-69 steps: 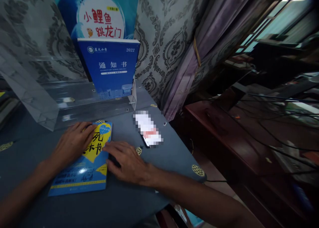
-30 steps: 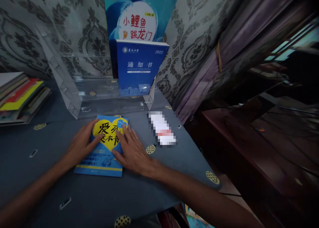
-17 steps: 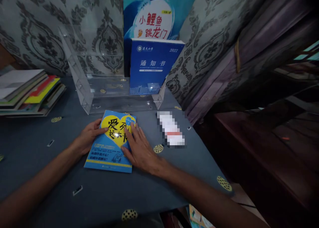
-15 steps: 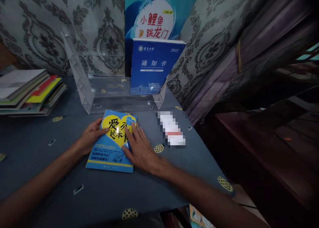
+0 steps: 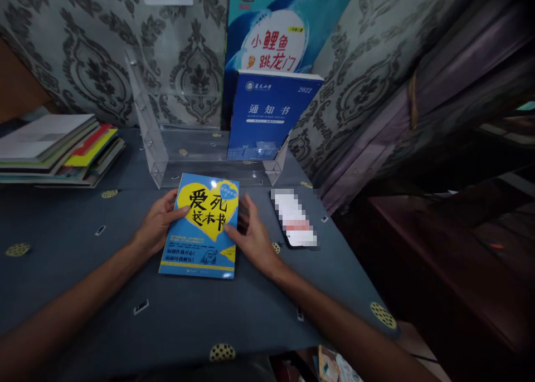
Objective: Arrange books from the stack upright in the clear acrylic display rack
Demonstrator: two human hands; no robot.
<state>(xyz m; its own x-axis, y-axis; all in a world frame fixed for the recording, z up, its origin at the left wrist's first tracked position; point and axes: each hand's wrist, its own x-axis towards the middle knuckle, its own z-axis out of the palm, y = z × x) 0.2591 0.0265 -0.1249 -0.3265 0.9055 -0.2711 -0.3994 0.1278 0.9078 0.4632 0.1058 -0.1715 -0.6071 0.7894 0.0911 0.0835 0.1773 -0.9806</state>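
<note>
A blue book (image 5: 200, 248) with a yellow heart on its cover is tilted up slightly over the table, in front of a clear acrylic stand. My left hand (image 5: 161, 220) grips its left edge, thumb on the cover and fingers behind. At the right edge is my right hand (image 5: 257, 234), its thumb on the cover and its other fingers along and partly behind the edge. Inside the clear stand (image 5: 156, 165), at its right end, a dark blue booklet (image 5: 267, 131) leans upright against a larger teal book (image 5: 321, 31).
A phone (image 5: 292, 220) with a blurred-out screen lies right of the book. Several books and papers form a stack (image 5: 83, 153) at the left. A patterned cloth covers the table (image 5: 104, 326); its right edge runs diagonally near a purple curtain (image 5: 376, 126).
My right hand has gone from lying across the cover to the book's right edge. The book's near side seems slightly raised. The whole view has shifted a little.
</note>
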